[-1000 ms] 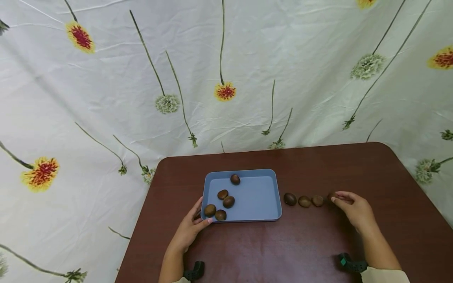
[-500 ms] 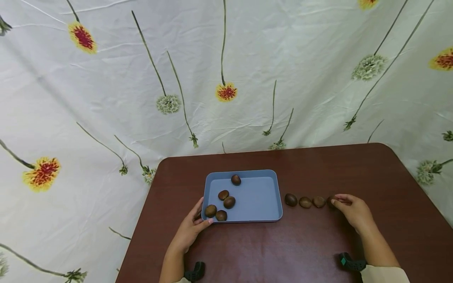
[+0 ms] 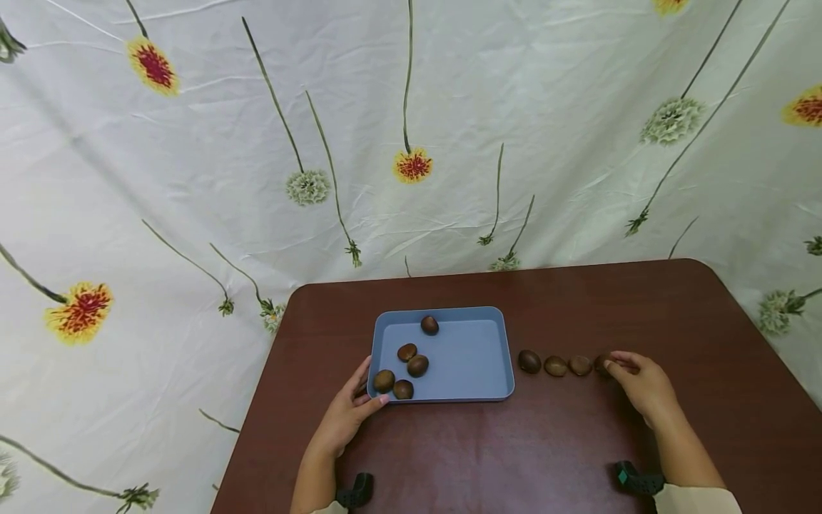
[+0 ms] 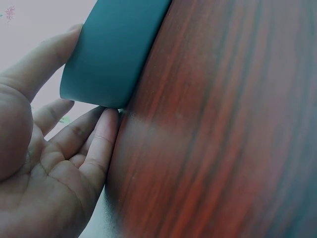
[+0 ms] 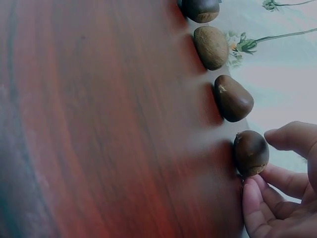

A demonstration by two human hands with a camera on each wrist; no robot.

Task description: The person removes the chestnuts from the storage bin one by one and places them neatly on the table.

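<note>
Head: rounded chestnuts (image 3: 529, 361), rectangular tray (image 3: 475, 357)

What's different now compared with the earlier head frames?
The right hand has brought the end chestnut slightly left and nearer the person, into line with the other three chestnuts. No new grasp or release shows. The left hand stays at the blue tray, its five chestnuts unmoved.

Makeshift tabletop setup, room type unclear: brown table (image 3: 462, 450), flower-print cloth (image 3: 565, 86) behind.
</note>
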